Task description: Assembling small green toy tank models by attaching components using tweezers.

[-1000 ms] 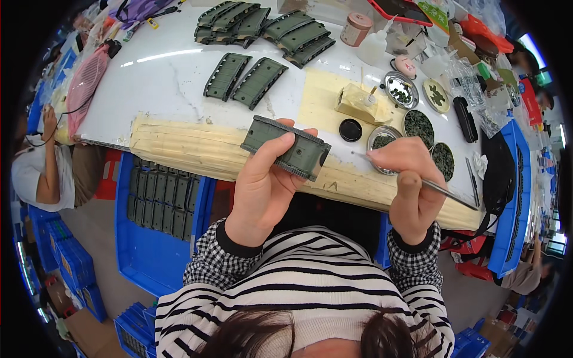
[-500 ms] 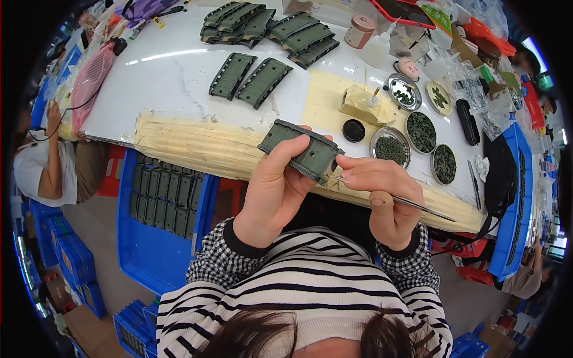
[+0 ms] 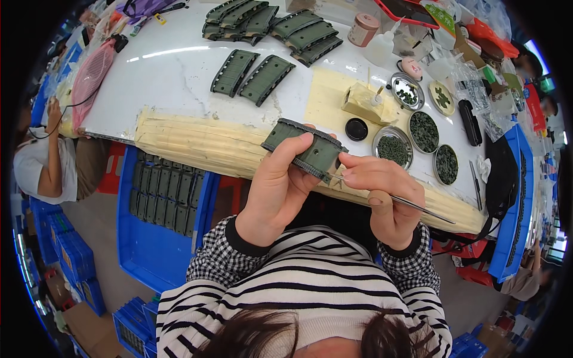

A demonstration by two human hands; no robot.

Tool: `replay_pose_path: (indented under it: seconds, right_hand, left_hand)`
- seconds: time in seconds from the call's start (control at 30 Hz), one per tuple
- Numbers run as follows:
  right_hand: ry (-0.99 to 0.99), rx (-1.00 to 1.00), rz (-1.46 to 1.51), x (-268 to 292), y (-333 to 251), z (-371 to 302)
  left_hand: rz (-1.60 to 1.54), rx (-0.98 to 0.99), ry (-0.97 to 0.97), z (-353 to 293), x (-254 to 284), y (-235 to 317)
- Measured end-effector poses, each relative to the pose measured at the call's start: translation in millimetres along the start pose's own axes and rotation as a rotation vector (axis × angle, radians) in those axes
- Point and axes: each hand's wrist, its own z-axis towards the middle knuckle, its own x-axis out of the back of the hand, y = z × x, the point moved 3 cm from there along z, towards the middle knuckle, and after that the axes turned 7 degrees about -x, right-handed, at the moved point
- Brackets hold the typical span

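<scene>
My left hand [image 3: 276, 186] is closed around a dark green, curved plastic part [image 3: 304, 150] with ribbed edges, its thumb on the upper face. Pinched in my right hand [image 3: 391, 191] is a pair of thin metal tweezers [image 3: 425, 210], their tip touching the right end of the part. Whether anything tiny sits at the tip is too small to tell. Nearest on the table are a round dish of small green bits [image 3: 393, 149] and a black round cap [image 3: 356, 129]. Two similar green parts [image 3: 266, 80] lie farther off, with several more stacked behind.
Below the padded table edge [image 3: 197, 143], a blue bin [image 3: 152, 253] holds rows of green parts. More dishes [image 3: 424, 132], a yellowish block [image 3: 362, 103], and a white squeeze bottle [image 3: 379, 49] stand to the right. Another person [image 3: 48, 158] sits at the left.
The view has shifted very slightly. Both hands keep their hold, and the tweezers stay at the same end of the green part.
</scene>
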Motion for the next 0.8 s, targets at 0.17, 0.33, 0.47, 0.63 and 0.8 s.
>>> replay_pose_path:
  seconds: [0.17, 0.33, 0.47, 0.63, 0.8]
  right_hand:
    - [-0.014, 0.007, -0.038, -0.2, -0.8, 0.4]
    - [-0.002, 0.027, -0.074, -2.4, -2.6, -2.0]
    - [0.006, 0.057, -0.093, -4.3, -4.1, -2.5]
    - [0.010, 0.087, -0.098, -4.5, -7.1, -2.3]
    - [0.007, 0.093, -0.104, -4.1, -8.5, -1.9]
  left_hand:
    - [0.004, -0.001, 0.007, -0.4, -0.4, 0.3]
    - [-0.012, -0.014, -0.003, -0.6, -0.5, -0.3]
    - [-0.020, -0.013, -0.005, -1.3, -0.4, -0.2]
    - [-0.044, 0.001, -0.032, -1.9, -1.1, 0.5]
    - [-0.039, -0.003, -0.035, -2.4, -2.4, 0.4]
